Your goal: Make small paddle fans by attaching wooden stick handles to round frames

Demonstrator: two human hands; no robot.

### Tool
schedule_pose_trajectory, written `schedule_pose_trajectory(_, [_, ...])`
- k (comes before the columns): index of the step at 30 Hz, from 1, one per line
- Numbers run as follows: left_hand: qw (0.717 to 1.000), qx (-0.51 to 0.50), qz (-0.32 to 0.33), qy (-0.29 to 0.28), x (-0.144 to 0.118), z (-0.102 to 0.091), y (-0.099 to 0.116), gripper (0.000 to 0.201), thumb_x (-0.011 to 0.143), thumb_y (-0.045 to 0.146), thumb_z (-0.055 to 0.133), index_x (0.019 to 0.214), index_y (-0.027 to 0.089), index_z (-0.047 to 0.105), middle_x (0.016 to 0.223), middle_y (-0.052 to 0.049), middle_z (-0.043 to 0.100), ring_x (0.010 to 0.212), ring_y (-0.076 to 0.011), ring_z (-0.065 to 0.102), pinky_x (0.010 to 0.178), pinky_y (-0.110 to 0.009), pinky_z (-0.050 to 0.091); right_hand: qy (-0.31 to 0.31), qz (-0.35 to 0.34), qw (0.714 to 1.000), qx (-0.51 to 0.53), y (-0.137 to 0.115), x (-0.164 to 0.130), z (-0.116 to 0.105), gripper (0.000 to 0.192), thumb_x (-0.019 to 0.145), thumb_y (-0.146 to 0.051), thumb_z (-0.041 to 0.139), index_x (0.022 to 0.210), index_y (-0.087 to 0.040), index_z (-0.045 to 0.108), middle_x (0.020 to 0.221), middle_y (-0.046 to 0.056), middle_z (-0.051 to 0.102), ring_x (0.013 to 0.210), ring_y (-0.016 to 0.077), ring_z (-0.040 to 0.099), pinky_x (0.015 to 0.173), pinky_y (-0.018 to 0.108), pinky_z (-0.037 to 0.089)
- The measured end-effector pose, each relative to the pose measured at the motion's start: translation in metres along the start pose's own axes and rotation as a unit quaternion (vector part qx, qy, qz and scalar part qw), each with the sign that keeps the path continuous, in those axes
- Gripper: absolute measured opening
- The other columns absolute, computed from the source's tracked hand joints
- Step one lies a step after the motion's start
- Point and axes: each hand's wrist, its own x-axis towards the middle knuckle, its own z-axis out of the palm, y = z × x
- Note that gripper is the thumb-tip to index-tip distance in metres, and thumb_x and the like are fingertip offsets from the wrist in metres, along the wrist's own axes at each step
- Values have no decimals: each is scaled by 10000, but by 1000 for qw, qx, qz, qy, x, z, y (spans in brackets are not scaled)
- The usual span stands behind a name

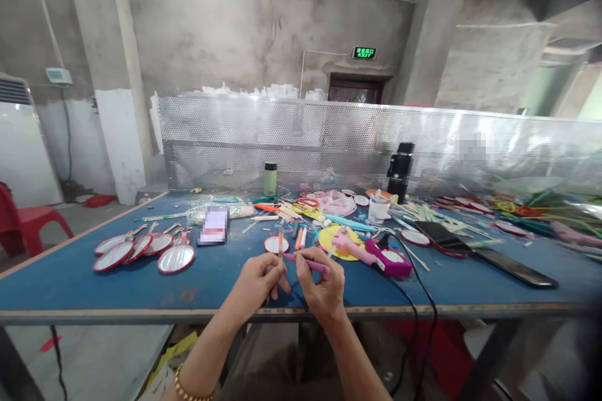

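My left hand (258,280) is closed on a thin flat wooden stick (281,244), held upright and coloured orange towards its top. In my right hand (324,285) is a pinkish-purple marker pen (316,264), gripped like a pen with its tip at or very near the stick; contact is too small to tell. Just behind the hands lies a red-rimmed round disc (270,245), partly hidden by the stick. Orange and white-bodied markers (300,239) rest beside it. To the right, a purple and pink glue gun (394,261) lies by a yellow disc (336,239).
Several red-rimmed round discs with sticks (175,258) lie on the blue table (117,291) at left, near a phone (214,225). Behind stand a green bottle (269,180), a white cup (377,209) and a black flask (401,174). Black cables (426,288) hang over the front edge.
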Motion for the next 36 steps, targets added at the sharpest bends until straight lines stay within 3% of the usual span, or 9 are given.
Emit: schedule_pose_trajectory(36, [1000,2,1,-1,3,0,-5,333,865,485,548,761,169,567,647,-61,728,419,-93,493,406,-191,329,-8,-7,1000,6,4,-1,1,186,910,-183,539,760,-178,651,662,3,651,559,110,590,555,208,463])
